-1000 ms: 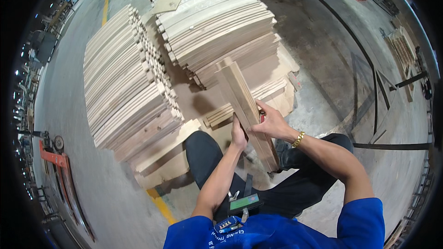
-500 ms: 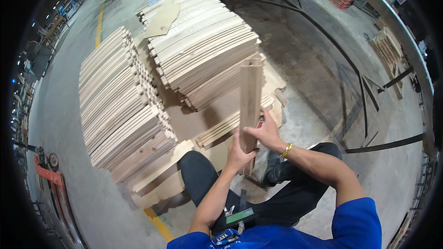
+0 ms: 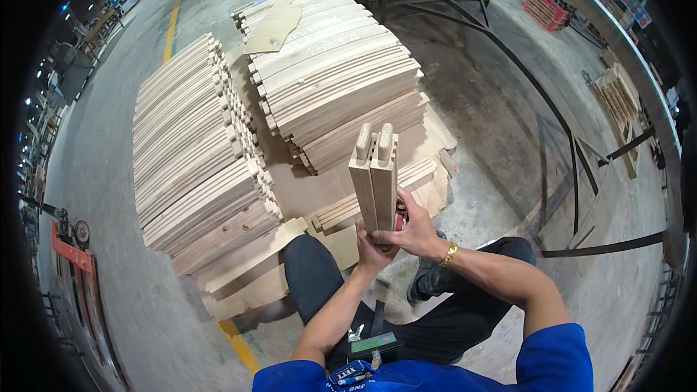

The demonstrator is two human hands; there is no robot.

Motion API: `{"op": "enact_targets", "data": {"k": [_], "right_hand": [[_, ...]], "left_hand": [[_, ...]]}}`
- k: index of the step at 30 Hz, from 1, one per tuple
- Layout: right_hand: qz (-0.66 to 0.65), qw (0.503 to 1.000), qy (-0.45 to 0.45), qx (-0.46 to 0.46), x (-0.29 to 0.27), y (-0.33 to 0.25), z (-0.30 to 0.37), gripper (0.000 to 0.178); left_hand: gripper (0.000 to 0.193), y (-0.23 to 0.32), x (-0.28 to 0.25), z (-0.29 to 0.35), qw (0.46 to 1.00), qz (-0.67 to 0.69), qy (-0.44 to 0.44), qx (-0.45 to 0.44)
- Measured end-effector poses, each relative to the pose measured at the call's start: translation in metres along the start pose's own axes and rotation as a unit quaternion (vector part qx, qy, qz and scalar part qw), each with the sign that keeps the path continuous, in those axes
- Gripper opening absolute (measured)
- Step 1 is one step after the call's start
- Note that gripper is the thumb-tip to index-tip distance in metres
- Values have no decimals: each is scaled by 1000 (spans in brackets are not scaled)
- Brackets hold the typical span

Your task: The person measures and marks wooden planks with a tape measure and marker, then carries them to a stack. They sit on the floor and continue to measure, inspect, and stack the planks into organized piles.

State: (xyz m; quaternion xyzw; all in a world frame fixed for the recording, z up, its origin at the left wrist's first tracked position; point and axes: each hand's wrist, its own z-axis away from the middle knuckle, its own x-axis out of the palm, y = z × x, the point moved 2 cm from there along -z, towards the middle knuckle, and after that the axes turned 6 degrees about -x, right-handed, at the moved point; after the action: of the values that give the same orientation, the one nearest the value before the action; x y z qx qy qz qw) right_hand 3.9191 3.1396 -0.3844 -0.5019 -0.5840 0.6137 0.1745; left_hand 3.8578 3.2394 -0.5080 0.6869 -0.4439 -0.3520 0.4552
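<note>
**Two Slats Held On End**

Two wooden slats (image 3: 375,178) stand upright at frame centre, faces together, tenon ends up. The left hand (image 3: 372,245) and right hand (image 3: 410,231) are both clamped round their lower ends. Judged from this, squeezing evenly and keeping the tops level would align them. Stacks (image 3: 203,167) fill the upper left.

Two tall stacks of curved wooden slats (image 3: 196,167) on cardboard sheets (image 3: 305,189), orange pallet jack (image 3: 76,261) alongside.
</note>
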Motion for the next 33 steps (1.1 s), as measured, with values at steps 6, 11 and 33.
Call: {"op": "enact_targets", "data": {"k": [6,11,33], "right_hand": [[2,1000,-6,-12,1,2,1,92],[-3,1000,-12,-1,-1,2,0,92],[16,1000,-14,14,0,1,-6,91]], "left_hand": [[57,12,-4,-7,1000,-15,8,4],[59,5,0,-4,997,-18,-46,-63],[86,6,3,3,999,-28,17,-4]]}}
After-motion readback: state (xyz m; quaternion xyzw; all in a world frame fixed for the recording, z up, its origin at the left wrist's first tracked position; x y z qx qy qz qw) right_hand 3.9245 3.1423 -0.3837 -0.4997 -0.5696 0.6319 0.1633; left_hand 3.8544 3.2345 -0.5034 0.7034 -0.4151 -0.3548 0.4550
